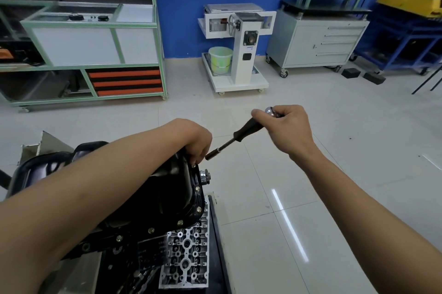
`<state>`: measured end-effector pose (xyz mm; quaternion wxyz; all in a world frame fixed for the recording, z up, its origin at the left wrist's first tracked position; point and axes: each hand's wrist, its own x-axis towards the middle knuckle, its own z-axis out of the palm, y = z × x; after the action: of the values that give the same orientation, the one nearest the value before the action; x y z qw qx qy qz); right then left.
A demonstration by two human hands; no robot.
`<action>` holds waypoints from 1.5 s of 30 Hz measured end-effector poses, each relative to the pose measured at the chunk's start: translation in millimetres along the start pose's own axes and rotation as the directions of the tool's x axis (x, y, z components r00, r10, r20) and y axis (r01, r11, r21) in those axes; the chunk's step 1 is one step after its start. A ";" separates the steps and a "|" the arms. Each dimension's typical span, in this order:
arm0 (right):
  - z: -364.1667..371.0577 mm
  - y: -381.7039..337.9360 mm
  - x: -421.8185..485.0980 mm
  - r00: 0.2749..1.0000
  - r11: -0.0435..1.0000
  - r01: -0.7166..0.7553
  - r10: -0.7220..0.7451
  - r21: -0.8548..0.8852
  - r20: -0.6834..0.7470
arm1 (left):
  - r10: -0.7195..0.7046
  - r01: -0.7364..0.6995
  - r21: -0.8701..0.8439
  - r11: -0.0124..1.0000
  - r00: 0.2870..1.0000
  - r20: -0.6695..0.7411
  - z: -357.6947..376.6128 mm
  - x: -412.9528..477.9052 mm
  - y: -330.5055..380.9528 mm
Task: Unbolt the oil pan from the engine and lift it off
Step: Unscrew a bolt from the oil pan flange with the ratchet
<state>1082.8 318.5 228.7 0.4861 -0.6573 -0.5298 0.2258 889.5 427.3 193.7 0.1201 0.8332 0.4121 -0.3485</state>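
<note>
— Five bolts (179, 222) sit in the near rim of the pan (167, 188). It lies mouth down on the engine (153, 249).
— And the hands?
— Apart. The left hand (196, 138) pinches a bolt (194, 164) at the pan's far corner. The right hand (289, 126) is clamped on a driver (246, 127), its tip just beside that bolt.
— How will the pan lift?
— Stiff pressed steel, I'd guess, not heavy but likely oily. Take it by the rim at both ends, though sealant may hold it.
— Anything inside?
— Hidden. The green bucket (220, 59) by the wall: can't see in either.
</note>
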 end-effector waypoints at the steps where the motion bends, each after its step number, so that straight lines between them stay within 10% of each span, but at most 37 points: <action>1: -5.5 5.5 -0.3 1.000 0.999 -0.020 0.020 0.028 -0.013 | -0.002 0.003 -0.011 1.000 1.000 0.010 -0.1 0.1 -0.6; 9: -22.0 63.3 -13.3 0.942 0.924 -0.321 0.333 0.208 -0.026 | 0.002 0.005 -0.084 0.996 0.996 0.086 -0.6 6.1 -4.9; 45: 8.9 61.6 -22.0 0.966 0.951 -0.242 0.255 0.191 -0.046 | -0.019 0.062 0.315 0.947 0.990 -0.138 12.3 6.5 19.0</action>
<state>1097.6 304.0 166.0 0.5306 -0.6786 -0.4025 0.3098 900.8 413.2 178.7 -0.0509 0.8543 0.3748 -0.3565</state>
